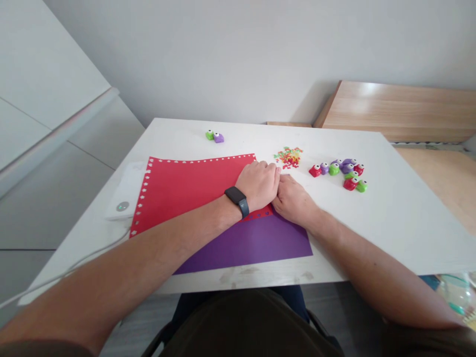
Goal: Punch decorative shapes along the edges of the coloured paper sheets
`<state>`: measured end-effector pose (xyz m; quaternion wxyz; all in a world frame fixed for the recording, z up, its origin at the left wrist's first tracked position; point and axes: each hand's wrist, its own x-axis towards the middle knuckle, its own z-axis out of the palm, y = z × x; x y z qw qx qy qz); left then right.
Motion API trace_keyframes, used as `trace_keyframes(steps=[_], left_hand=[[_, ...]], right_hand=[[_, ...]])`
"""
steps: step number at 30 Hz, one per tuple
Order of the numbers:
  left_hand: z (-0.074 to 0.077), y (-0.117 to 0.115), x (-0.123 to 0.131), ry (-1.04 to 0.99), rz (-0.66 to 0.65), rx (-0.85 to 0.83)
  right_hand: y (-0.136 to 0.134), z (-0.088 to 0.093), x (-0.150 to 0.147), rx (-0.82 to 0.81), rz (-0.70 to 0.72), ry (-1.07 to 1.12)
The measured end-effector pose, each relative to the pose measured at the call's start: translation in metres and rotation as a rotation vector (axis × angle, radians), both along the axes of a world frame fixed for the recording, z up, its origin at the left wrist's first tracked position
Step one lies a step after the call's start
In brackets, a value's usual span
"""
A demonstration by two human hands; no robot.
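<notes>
A red sheet of paper has small punched shapes along its left and top edges and at its lower right corner. Beneath it lies a purple sheet, which shows at the front. My left hand, with a dark watch on its wrist, is closed at the red sheet's right edge. Pressed against it is my right hand, also closed. Whatever the two hands grip is hidden by the fingers. Just beyond them sits a pile of small red, yellow and green paper cut-outs.
Several small craft punches in red, green and purple stand at the right. A green punch and a purple punch sit at the back. A white device with a cable lies left on the white table.
</notes>
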<state>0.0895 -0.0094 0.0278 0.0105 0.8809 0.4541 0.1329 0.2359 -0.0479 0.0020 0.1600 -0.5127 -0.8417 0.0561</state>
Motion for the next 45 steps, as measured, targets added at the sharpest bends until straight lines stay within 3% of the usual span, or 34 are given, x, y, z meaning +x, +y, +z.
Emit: trace_keyframes(steps=[23,31,38,45], left_hand=[[-0.012,0.001,-0.005,-0.022,-0.002,-0.048],[-0.006,0.000,-0.007,-0.024,0.008,-0.050],[0.004,-0.026,-0.040,-0.081,0.003,-0.044],[-0.006,-0.050,-0.074,-0.160,-0.047,-0.092]], right_hand=[[0.001,0.006,-0.001,-0.099,-0.009,-0.040],[0.001,0.006,0.000,-0.097,-0.010,-0.018],[-0.002,0.007,-0.001,-0.021,-0.005,-0.008],[-0.005,0.008,0.000,-0.012,-0.035,0.009]])
